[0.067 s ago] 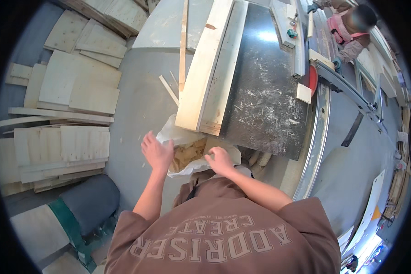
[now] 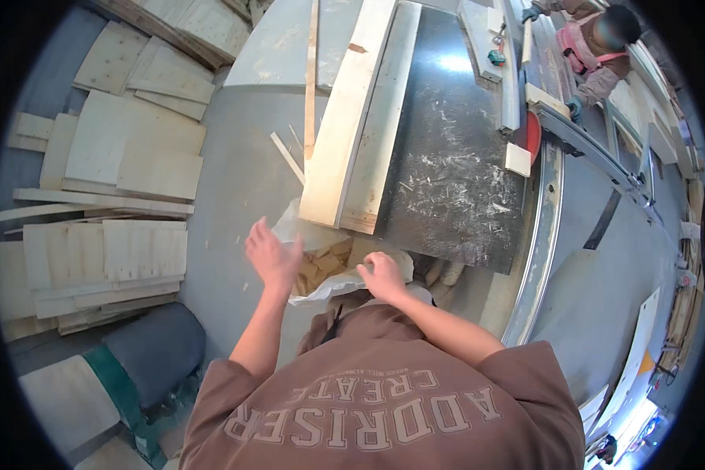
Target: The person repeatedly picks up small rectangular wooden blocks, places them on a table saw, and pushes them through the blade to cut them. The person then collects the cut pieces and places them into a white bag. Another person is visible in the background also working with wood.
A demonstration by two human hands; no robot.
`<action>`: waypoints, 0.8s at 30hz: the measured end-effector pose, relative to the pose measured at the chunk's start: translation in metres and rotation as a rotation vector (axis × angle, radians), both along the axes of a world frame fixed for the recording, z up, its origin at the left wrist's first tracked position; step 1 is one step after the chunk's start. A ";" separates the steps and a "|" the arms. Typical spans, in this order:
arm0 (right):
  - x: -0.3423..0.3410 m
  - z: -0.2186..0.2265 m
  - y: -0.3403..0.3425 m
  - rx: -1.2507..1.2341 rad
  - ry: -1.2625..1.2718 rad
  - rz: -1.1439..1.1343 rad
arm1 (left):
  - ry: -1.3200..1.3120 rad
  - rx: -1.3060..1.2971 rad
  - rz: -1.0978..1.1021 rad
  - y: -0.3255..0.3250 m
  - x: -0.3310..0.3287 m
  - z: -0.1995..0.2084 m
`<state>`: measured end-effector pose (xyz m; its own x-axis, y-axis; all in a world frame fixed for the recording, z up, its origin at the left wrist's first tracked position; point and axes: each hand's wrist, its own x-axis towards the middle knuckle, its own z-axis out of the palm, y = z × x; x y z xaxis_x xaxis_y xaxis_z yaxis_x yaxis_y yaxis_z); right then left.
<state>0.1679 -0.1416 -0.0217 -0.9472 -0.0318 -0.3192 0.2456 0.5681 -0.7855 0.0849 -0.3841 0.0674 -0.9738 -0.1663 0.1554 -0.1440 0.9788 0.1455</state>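
Wearer: brown printed short-sleeved shirt [image 2: 360,392] at the lower edge, bare forearms reaching forward from it
Right hand: bare right hand [image 2: 384,278] over the right part of the bag, fingers bent inward; cannot tell whether it pinches the film
Left hand: bare left hand [image 2: 272,260] at the bag's left side, fingers spread, thumb apart and toward the contents; nothing seen in its grasp, contact with the film unclear
Bag: crumpled white translucent plastic bag [image 2: 333,287], low down, in front of the wearer and between the two hands, mouth facing up
Bag axis: mouth looks longer side to side than front to back, so it runs roughly from hand to hand; far rim partly hidden
Contents: tan blocky wood offcuts [image 2: 321,262] inside the bag, heaped nearer the left hand than the right
Overhead limit: near end of a long pale wooden board [image 2: 341,133] just beyond the bag, long axis pointing away from the wearer
Worktop: black flat worktop [image 2: 454,164] dusted with pale shavings, ahead and to the right
Left side: stacked pale wood panels [image 2: 133,149], well apart from the left hand
Far right: co-worker in pink apron [image 2: 576,47], gloved, beyond the worktop
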 end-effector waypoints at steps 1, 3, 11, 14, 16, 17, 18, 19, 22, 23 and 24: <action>0.002 0.004 0.012 0.001 -0.017 -0.045 | -0.084 0.120 -0.001 0.020 -0.016 0.003; 0.002 0.013 0.032 0.002 -0.050 -0.129 | -0.155 0.219 -0.034 0.060 -0.051 -0.001; 0.019 0.042 0.064 -0.007 -0.044 -0.194 | -0.317 0.257 -0.008 0.087 -0.113 -0.044; 0.023 0.037 0.074 -0.035 -0.070 -0.228 | -0.344 0.287 0.011 0.089 -0.115 -0.035; 0.020 0.035 0.078 -0.033 -0.061 -0.208 | -0.354 0.285 0.014 0.087 -0.115 -0.031; 0.017 0.036 0.079 -0.031 -0.056 -0.194 | -0.356 0.277 0.014 0.084 -0.116 -0.033; 0.014 0.037 0.080 -0.032 -0.048 -0.189 | -0.358 0.269 0.013 0.083 -0.116 -0.035; 0.011 0.039 0.080 -0.033 -0.043 -0.184 | -0.350 0.248 0.013 0.083 -0.115 -0.039; 0.005 0.041 0.081 -0.037 -0.057 -0.155 | -0.336 0.201 0.011 0.086 -0.112 -0.044; 0.004 0.041 0.082 -0.038 -0.070 -0.146 | -0.340 0.196 0.007 0.088 -0.112 -0.043; 0.005 0.041 0.082 -0.034 -0.072 -0.146 | -0.344 0.191 0.004 0.090 -0.112 -0.041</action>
